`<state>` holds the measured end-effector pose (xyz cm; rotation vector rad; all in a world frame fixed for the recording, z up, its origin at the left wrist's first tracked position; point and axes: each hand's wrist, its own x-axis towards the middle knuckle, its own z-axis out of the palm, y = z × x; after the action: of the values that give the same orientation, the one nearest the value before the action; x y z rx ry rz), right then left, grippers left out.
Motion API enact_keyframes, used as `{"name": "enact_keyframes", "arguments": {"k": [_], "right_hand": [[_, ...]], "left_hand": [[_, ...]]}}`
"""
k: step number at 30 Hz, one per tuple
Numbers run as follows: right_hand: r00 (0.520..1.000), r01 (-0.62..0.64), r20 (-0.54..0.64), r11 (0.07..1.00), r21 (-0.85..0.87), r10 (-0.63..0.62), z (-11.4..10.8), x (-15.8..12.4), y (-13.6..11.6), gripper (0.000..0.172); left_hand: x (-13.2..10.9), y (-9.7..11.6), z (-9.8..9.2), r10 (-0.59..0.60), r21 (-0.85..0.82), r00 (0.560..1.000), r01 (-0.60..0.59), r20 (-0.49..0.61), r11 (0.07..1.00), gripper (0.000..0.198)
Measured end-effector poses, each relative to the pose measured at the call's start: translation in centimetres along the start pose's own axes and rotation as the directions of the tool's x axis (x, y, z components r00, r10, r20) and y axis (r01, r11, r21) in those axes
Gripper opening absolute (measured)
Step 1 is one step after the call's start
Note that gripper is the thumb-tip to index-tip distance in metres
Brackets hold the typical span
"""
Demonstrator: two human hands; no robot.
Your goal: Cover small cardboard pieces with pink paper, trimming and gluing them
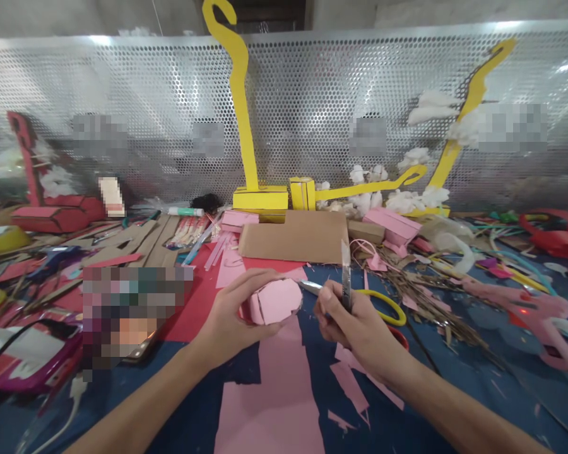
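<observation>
My left hand point(227, 315) grips a small pink paper-covered box point(278, 301) with a rounded end, its seams showing dark. Close by on the right, my right hand point(348, 315) has its fingers closed around a narrow craft knife blade point(346, 277) that points upward. A second metal tip point(311, 287) points left toward the box; whether my fingers hold it is unclear. Just behind the right hand show the yellow and red handles of scissors point(383, 306), partly hidden. Under both hands, a long pink paper strip point(272, 410) lies on the blue table.
Pink paper scraps point(350, 384) lie beside the strip. A pink glue gun point(525, 309) with a lit red light rests at right. Behind stand a cardboard piece point(296, 236) and a yellow hook-shaped stand point(241, 107), before a perforated metal panel point(307, 94). Phone point(139, 350) at left.
</observation>
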<state>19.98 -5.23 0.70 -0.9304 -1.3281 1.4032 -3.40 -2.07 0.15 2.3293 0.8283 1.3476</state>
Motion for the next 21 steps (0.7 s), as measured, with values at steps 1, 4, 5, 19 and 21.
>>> {"name": "enact_keyframes", "arguments": {"k": [1,4,5,19,21], "right_hand": [[1.000,0.006,0.001,1.000,-0.021,-0.006,0.0,0.0,0.0,0.050],[0.999,0.030,0.023,0.999,-0.041,-0.029,0.0,-0.2,-0.1,0.047],[0.999,0.033,0.036,0.999,-0.040,-0.031,0.0,-0.3,-0.2,0.042],[0.989,0.087,0.136,0.980,-0.179,-0.063,0.2,-0.7,-0.4,0.045],[0.988,0.076,0.143,0.982,-0.173,-0.051,0.2,-0.8,-0.4,0.045]], "left_hand": [[0.0,0.1,0.0,0.000,0.001,1.000,0.000,-0.008,1.000,0.061],[0.1,0.3,-0.1,0.009,0.002,1.000,-0.009,-0.010,1.000,0.060],[0.1,0.4,-0.1,0.017,0.000,1.000,-0.017,-0.008,1.000,0.061],[0.2,1.2,-0.3,0.057,-0.112,0.986,-0.040,0.156,0.993,0.067],[0.4,1.3,-0.4,0.051,-0.123,0.986,-0.031,0.161,0.992,0.066]]}}
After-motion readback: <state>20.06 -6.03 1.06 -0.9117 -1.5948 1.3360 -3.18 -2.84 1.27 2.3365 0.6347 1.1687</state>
